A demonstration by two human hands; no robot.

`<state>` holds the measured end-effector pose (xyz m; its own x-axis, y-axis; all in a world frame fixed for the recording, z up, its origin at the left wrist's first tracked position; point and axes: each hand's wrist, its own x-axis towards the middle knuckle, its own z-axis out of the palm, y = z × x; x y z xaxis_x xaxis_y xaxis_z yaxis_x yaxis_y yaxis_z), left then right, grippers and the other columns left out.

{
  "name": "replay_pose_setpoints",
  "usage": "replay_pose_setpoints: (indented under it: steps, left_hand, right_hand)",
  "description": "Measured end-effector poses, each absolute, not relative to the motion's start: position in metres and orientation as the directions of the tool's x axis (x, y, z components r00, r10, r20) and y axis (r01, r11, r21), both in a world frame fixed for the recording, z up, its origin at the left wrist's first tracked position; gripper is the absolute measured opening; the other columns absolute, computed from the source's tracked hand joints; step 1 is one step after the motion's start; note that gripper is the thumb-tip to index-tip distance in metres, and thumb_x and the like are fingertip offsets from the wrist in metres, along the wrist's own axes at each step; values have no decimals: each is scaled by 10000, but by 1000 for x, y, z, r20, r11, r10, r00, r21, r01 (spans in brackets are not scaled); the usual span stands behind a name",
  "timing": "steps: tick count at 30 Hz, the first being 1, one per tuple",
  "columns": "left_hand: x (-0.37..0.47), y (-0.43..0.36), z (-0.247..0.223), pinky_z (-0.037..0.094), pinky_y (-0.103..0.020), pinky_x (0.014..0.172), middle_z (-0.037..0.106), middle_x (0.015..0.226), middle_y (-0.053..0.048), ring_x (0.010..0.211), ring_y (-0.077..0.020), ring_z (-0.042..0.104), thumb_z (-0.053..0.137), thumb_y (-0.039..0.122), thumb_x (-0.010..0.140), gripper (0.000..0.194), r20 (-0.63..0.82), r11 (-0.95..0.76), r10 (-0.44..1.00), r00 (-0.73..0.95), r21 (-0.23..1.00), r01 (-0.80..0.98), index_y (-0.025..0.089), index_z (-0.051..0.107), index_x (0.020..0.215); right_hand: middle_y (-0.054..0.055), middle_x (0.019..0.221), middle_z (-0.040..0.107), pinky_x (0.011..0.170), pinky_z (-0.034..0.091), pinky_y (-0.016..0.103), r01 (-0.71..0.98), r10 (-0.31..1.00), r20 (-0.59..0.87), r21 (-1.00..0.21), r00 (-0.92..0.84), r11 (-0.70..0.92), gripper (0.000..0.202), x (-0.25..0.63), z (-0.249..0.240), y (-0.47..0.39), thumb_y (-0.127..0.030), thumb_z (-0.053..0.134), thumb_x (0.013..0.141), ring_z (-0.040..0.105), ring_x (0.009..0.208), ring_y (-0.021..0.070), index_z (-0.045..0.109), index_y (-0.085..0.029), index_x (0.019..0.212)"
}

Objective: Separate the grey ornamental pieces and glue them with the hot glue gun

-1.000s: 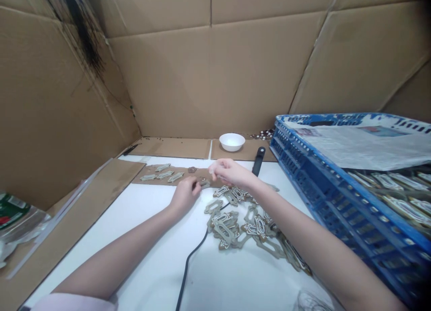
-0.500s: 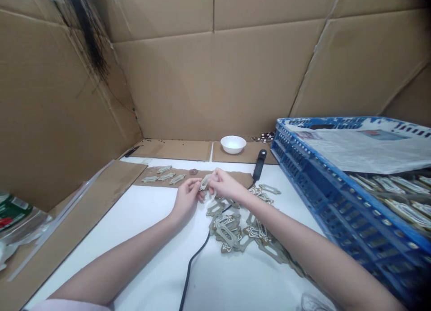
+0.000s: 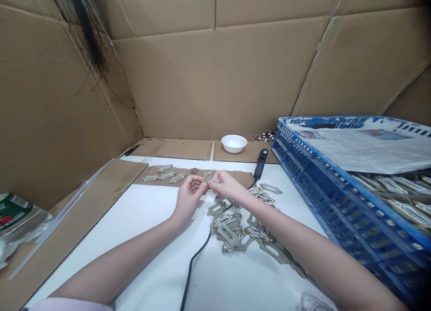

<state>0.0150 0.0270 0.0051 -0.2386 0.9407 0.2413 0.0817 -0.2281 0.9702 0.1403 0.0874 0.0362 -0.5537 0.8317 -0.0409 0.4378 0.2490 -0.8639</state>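
Observation:
A small grey-green frame-shaped piece [image 3: 207, 176] is held up over the table, pinched between the thumb and fingers of my left hand [image 3: 188, 196]. My right hand [image 3: 227, 185] is closed too, its fingertips pressed together at the right side of that piece. How far they cover it is hard to make out. Right below my hands lies a loose pile of similar slotted pieces [image 3: 227, 232], some with white scroll patterns. Several more pieces [image 3: 167, 175] rest spaced out on a brown cardboard strip [image 3: 155, 170] beyond my left hand.
A white bowl [image 3: 234, 143] stands at the back. Near it is a black handheld device [image 3: 261, 164], whose cable [image 3: 190, 268] runs under the pile. A blue crate [image 3: 313, 190] with paper and patterned pieces fills the right side. Cardboard walls [image 3: 175, 82] enclose the table.
The held piece has tipped more upright and shifted slightly. My left fingers have curled in closer around it, and the right fingertips have moved a little off its face to its side.

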Motion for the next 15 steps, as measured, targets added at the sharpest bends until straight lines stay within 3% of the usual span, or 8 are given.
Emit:
replay_pose_setpoints:
  steps: [5,10,15]
  left_hand:
    - [13,27,5,420,-213,589,558,647,13,583,-96,533,576,280,720,167,236,-220,938,-254,971,89,152,505,800]
    - [9,29,1,437,-229,625,592,684,-5,594,-103,543,550,311,727,277,209,-198,940,-270,978,67,145,526,947]
    - [-6,37,-4,437,-232,632,633,760,-54,669,-137,579,462,288,749,316,229,-106,941,-248,899,424,124,533,1010]
  right_hand:
    - [-27,477,490,466,285,197,444,848,-17,-857,-529,260,137,142,38,84,-243,475,684,414,455,78,394,-173,598]
    - [-31,509,486,473,305,199,398,860,16,-882,-510,252,139,145,46,84,-258,484,694,414,472,79,385,-179,636]
    - [-55,467,396,385,200,196,259,841,-53,-960,-538,105,179,150,53,92,-256,482,709,281,373,42,362,-181,598]
